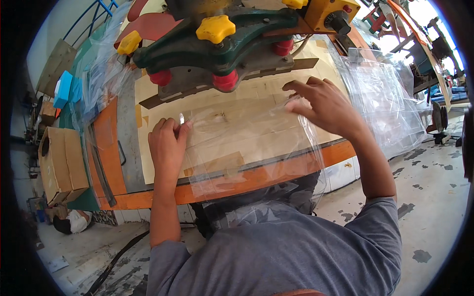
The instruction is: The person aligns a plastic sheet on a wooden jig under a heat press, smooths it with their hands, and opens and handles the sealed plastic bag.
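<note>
A clear plastic sheet or bag (261, 158) lies over the tan board (237, 106) on the bench, its near end hanging past the orange front edge. My left hand (168, 140) pinches its far left corner between thumb and fingers, beside a small shiny spot. Over its far right corner is my right hand (323, 106), fingers curved and thumb apart, with a gap between them. Just beyond both hands, a long flat metal bar (227, 81) sits under the dark green press head (217, 47).
The press carries yellow star knobs (216, 29), red round mounts (225, 80) and a yellow control box (332, 15). Clear plastic bags (382, 98) are piled at right, more plastic film (106, 74) at left. A cardboard box (61, 163) stands left; a person (74, 222) is low behind it.
</note>
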A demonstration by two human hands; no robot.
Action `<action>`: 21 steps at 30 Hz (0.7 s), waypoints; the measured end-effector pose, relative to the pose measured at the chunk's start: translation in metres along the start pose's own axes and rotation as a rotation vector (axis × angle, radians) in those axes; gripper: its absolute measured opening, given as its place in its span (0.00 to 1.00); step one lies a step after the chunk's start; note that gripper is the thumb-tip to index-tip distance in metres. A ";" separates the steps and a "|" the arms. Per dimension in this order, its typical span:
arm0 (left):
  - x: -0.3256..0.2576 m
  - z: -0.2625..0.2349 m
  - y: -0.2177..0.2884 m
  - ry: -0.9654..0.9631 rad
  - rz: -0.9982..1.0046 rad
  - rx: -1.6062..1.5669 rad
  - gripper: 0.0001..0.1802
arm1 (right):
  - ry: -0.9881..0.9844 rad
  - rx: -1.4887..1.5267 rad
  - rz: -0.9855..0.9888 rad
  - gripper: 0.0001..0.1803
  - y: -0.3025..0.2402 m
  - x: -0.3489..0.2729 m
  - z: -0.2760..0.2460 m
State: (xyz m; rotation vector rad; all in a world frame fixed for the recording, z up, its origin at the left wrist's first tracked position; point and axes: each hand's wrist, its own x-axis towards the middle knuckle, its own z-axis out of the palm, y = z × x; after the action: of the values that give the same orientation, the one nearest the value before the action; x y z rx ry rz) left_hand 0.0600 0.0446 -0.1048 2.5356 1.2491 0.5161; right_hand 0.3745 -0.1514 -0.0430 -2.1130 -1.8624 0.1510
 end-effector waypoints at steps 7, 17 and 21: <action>0.001 0.001 -0.001 0.000 -0.014 -0.025 0.21 | -0.013 -0.201 -0.030 0.23 -0.009 -0.015 0.027; 0.000 0.001 -0.003 0.016 0.002 -0.049 0.26 | 0.304 0.000 0.090 0.19 -0.008 -0.037 0.057; 0.001 0.004 -0.002 0.006 -0.010 -0.028 0.25 | 0.333 0.029 0.115 0.20 -0.005 -0.040 0.059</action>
State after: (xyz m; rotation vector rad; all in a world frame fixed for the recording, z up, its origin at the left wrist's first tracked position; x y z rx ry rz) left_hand 0.0607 0.0467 -0.1089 2.5054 1.2466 0.5365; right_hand 0.3466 -0.1801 -0.1023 -2.0764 -1.5394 -0.1396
